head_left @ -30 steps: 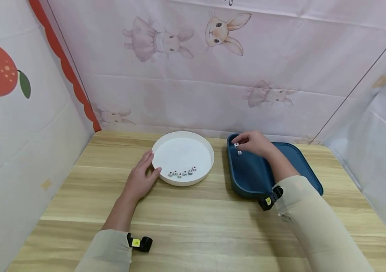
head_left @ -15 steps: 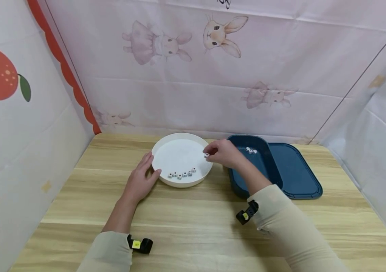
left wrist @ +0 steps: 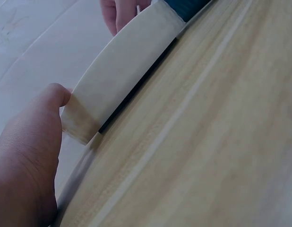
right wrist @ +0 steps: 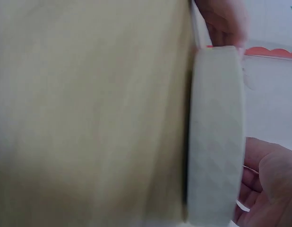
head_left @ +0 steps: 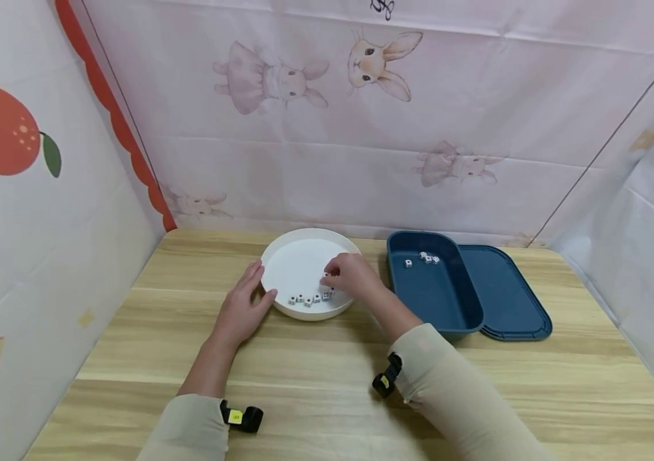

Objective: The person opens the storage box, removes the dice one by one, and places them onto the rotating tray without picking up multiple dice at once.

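Note:
A round white tray rests on the wooden table, with a row of several white dice along its near side. My left hand lies against the tray's left rim, fingers extended along the outside and the thumb at the near edge. In the left wrist view the thumb touches the tray's wall. Over the right part of the tray, my right hand pinches a die between thumb and fingers, close above the row. It partly covers the right end of the row.
Right of the tray stands a deep blue box with several more dice near its far end. Its blue lid lies flat beside it. A printed cloth wall rises behind the table.
My right hand has moved left from the blue box to the tray, carrying a die it picked up there. The left hand has stayed at the tray's rim.

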A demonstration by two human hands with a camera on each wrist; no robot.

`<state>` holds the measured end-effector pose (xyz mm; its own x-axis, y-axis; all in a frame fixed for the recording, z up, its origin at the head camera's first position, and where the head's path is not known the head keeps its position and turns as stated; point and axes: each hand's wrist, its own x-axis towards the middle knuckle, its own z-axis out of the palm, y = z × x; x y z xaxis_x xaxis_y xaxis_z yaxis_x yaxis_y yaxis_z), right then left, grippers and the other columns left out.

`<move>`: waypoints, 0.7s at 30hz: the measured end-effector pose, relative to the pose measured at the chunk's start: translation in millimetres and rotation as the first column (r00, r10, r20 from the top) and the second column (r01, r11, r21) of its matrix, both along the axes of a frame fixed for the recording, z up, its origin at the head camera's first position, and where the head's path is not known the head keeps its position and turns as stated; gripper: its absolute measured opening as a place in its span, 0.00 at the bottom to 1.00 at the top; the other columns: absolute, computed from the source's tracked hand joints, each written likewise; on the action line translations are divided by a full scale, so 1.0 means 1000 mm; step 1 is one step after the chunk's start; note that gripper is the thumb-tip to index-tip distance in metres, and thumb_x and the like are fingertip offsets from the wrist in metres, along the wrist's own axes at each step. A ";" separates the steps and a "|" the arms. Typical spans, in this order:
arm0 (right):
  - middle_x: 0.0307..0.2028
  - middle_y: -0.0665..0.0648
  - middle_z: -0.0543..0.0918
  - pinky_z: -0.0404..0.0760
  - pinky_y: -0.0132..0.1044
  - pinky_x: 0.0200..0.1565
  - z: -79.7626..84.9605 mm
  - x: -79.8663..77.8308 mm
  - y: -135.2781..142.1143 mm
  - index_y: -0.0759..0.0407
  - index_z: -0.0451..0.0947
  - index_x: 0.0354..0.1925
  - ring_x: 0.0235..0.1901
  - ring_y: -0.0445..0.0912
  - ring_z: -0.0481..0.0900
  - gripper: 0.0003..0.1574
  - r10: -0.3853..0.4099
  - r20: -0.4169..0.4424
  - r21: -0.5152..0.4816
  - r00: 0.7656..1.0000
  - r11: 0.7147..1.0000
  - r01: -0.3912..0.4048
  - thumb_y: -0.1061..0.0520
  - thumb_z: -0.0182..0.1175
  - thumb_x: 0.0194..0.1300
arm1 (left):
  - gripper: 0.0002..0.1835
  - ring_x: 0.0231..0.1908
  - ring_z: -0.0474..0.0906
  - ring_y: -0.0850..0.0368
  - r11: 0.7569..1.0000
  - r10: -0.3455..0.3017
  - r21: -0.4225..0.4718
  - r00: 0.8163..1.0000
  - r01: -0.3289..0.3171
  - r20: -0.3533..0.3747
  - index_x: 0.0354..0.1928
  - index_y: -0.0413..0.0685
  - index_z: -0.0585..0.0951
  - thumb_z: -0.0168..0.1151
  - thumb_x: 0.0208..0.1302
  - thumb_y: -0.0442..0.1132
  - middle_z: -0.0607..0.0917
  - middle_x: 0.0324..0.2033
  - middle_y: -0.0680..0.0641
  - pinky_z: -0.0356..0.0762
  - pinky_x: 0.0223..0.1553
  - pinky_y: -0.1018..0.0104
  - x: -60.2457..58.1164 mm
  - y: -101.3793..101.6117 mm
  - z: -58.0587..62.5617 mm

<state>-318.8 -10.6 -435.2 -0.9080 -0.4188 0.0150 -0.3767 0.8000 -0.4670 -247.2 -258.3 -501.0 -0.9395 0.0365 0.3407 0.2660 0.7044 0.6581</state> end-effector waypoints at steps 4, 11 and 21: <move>0.30 0.48 0.81 0.77 0.29 0.35 -0.009 -0.001 -0.006 0.54 0.85 0.39 0.32 0.42 0.75 0.14 -0.009 -0.034 0.040 0.999 0.999 0.010 0.48 0.66 0.58 | 0.37 0.72 0.50 0.53 1.000 -0.002 0.010 1.000 0.002 -0.002 0.69 0.44 0.63 0.56 0.64 0.57 0.58 0.71 0.52 0.53 0.69 0.48 0.000 0.000 -0.001; 0.28 0.47 0.79 0.75 0.31 0.34 -0.015 0.002 -0.011 0.53 0.85 0.35 0.29 0.41 0.74 0.12 0.002 -0.097 0.103 0.995 0.995 0.008 0.47 0.66 0.57 | 0.37 0.72 0.50 0.53 1.000 0.004 0.002 1.000 -0.004 0.001 0.69 0.45 0.63 0.56 0.64 0.57 0.58 0.71 0.53 0.53 0.70 0.49 -0.001 0.001 -0.002; 0.30 0.48 0.79 0.77 0.32 0.37 -0.015 0.003 -0.011 0.53 0.85 0.36 0.31 0.41 0.74 0.13 -0.015 -0.097 0.106 0.995 0.994 0.025 0.47 0.67 0.56 | 0.37 0.72 0.49 0.55 1.000 0.010 -0.003 1.000 -0.010 0.014 0.69 0.45 0.62 0.54 0.64 0.58 0.57 0.72 0.53 0.53 0.70 0.50 -0.001 0.001 -0.002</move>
<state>-315.6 -21.5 -450.6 -0.9126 -0.4046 0.0585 -0.3992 0.8511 -0.3408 -248.0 -257.5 -503.1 -0.9444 0.0281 0.3275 0.2498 0.7090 0.6595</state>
